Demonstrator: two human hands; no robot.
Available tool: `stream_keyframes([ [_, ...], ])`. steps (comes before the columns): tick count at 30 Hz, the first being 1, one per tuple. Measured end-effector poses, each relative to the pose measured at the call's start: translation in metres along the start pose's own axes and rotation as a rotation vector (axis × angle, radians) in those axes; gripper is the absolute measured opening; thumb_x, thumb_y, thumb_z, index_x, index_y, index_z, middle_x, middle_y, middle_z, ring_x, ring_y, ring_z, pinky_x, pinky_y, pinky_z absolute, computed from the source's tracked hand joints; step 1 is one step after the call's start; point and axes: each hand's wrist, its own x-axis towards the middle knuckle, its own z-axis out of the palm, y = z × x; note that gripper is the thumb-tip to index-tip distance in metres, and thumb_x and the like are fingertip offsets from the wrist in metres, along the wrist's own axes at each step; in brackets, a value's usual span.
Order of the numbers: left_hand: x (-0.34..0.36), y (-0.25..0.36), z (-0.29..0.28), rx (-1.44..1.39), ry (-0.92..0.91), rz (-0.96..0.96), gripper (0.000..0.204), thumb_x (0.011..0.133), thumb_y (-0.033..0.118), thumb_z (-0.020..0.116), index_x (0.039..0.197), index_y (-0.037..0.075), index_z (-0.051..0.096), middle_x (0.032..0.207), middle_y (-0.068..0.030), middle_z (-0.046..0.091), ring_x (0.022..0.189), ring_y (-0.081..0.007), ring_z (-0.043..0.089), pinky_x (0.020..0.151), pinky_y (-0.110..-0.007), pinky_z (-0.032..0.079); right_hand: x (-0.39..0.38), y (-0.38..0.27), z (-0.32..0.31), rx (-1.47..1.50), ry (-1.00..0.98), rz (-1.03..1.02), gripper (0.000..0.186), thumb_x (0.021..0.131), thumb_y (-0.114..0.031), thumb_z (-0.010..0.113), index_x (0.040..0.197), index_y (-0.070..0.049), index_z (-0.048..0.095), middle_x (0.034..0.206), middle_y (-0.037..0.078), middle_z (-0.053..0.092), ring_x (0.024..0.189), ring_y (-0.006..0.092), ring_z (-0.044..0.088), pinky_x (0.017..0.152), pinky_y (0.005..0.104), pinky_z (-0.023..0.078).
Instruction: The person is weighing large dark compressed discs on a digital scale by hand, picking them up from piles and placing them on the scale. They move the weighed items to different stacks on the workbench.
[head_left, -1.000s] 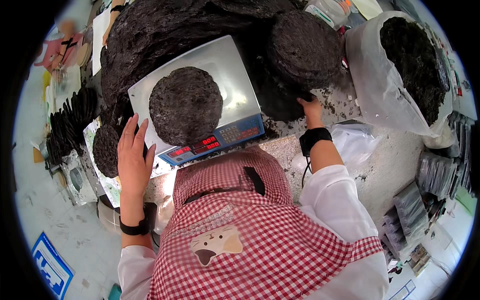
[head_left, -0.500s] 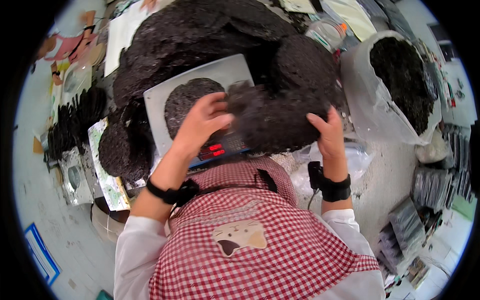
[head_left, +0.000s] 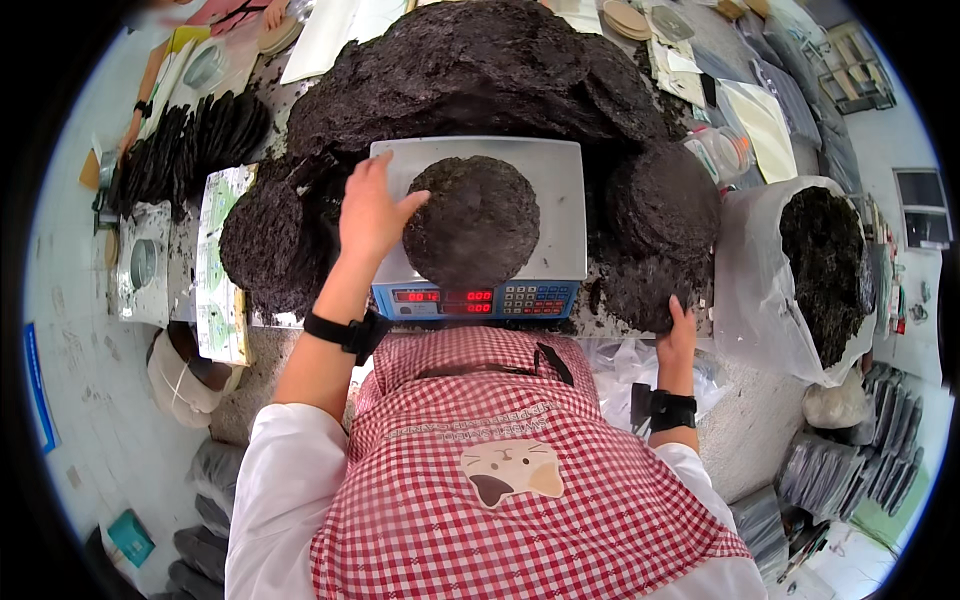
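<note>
A round, dark dried seaweed cake [head_left: 472,222] lies on the pale pan of a digital scale [head_left: 555,210], whose red display is lit. At the cake's left edge, my left hand [head_left: 372,212] hovers over the pan with fingers spread and the thumb tip by the rim; whether it touches cannot be made out. To the right of the scale, my right hand [head_left: 677,335] grips the near edge of another seaweed cake [head_left: 640,290], thumb on top and the other fingers mostly hidden. That cake rests against a stack of round cakes [head_left: 664,200].
Behind the scale rises a large heap of seaweed cakes [head_left: 470,75]; more cakes [head_left: 265,240] stand at left. A white plastic sack [head_left: 750,270] of loose seaweed stands at right, near a clear jar [head_left: 722,152]. At the upper left, another person's arm [head_left: 140,105] shows beside a row of cakes.
My right hand has carried the loose seaweed from before the scale to its right side. My left hand has opened beside the cake on the pan. The view has shifted.
</note>
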Motion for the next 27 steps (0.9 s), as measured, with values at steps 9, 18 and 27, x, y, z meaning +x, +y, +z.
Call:
stream_keyframes([
  [9, -0.025, 0.006, -0.023, 0.003, -0.246, 0.441, 0.069, 0.069, 0.018, 0.078, 0.131, 0.010, 0.049, 0.140, -0.0139, 0.042, 0.126, -0.0340, 0.041, 0.104, -0.042, 0.037, 0.061, 0.146, -0.041, -0.889, 0.160, -0.147, 0.058, 0.082, -0.024, 0.071, 0.126, 0.004, 0.046, 0.125, 0.016, 0.054, 0.113, 0.0260, 0.054, 0.089, 0.0342, 0.047],
  [18, -0.047, -0.001, 0.004, 0.064, -0.441, 0.401, 0.078, 0.069, 0.022, 0.078, 0.136, 0.009, 0.042, 0.145, -0.0111, 0.035, 0.128, -0.0331, 0.039, 0.105, -0.041, 0.037, -0.022, 0.048, 0.197, -0.601, -0.484, -0.008, 0.050, 0.082, -0.010, 0.067, 0.127, 0.002, 0.048, 0.118, 0.015, 0.059, 0.100, 0.0209, 0.061, 0.087, 0.0299, 0.049],
  [27, -0.055, -0.038, -0.028, -0.099, -0.449, 0.383, 0.080, 0.068, 0.024, 0.078, 0.138, 0.009, 0.041, 0.146, -0.0142, 0.034, 0.132, -0.0343, 0.036, 0.106, -0.041, 0.035, -0.031, 0.046, 0.255, -0.763, -0.848, 0.216, 0.034, 0.086, -0.013, 0.063, 0.117, -0.001, 0.053, 0.093, 0.002, 0.062, 0.078, 0.0085, 0.057, 0.066, 0.0228, 0.047],
])
